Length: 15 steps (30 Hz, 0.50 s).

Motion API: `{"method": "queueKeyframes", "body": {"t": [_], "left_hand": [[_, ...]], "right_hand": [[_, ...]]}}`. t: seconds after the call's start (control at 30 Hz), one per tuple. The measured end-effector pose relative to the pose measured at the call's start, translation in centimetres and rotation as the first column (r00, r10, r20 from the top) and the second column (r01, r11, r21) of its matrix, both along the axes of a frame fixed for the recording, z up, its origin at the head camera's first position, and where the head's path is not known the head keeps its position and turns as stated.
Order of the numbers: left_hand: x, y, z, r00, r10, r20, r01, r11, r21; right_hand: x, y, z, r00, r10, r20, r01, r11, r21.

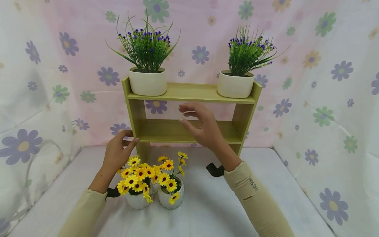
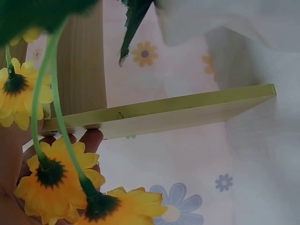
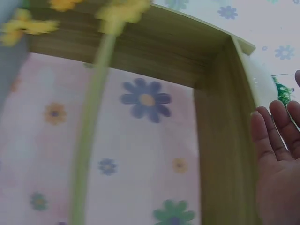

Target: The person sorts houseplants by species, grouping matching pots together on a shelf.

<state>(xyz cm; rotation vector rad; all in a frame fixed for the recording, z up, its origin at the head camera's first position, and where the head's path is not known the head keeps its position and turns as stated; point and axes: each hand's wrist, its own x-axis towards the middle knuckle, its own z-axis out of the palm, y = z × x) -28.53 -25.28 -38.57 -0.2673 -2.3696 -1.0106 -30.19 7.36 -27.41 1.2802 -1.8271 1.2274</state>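
Note:
A small wooden shelf [image 1: 192, 91] stands upright at the back of the white table. My left hand [image 1: 116, 153] grips its left side panel near the middle board, thumb at the front edge. In the left wrist view fingertips [image 2: 91, 138] touch the panel [image 2: 178, 105], partly hidden behind yellow flowers [image 2: 56, 173]. My right hand [image 1: 205, 126] is raised before the shelf's middle opening, fingers loosely bent and holding nothing. The right wrist view shows its fingers [image 3: 283, 124] extended beside the shelf [image 3: 222, 140].
Two white oval planters [image 1: 148, 82] [image 1: 236, 85] with purple flowers stand at the shelf top's ends. Two white pots [image 1: 137, 201] [image 1: 171, 199] of yellow flowers stand on the table [image 1: 213, 210] before the shelf. Flower-printed cloth [image 1: 314, 108] hangs behind and at the sides.

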Motion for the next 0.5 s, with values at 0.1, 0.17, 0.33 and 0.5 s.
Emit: {"method": "queueKeyframes", "body": {"t": [0.1,0.17,0.33,0.5], "left_hand": [[0.0,0.0,0.0,1.0,0.003,-0.001,-0.003,1.0,0.0],[0.0,0.0,-0.1,1.0,0.002,-0.003,-0.002,1.0,0.0],[0.0,0.0,-0.1,1.0,-0.006,-0.017,0.006,1.0,0.003],[0.1,0.0,0.0,1.0,-0.015,-0.024,0.015,1.0,-0.001]], "right_hand": [[0.4,0.8,-2.3,0.998,0.032,0.045,-0.031,0.999,-0.013],[0.7,1.3,-3.8,0.996,0.035,0.085,-0.034,0.999,-0.011],[1.5,2.4,-7.4,0.981,-0.032,0.192,0.025,0.999,0.039],[1.8,3.4,-10.2,0.96,-0.06,0.273,0.042,0.997,0.071]]}}
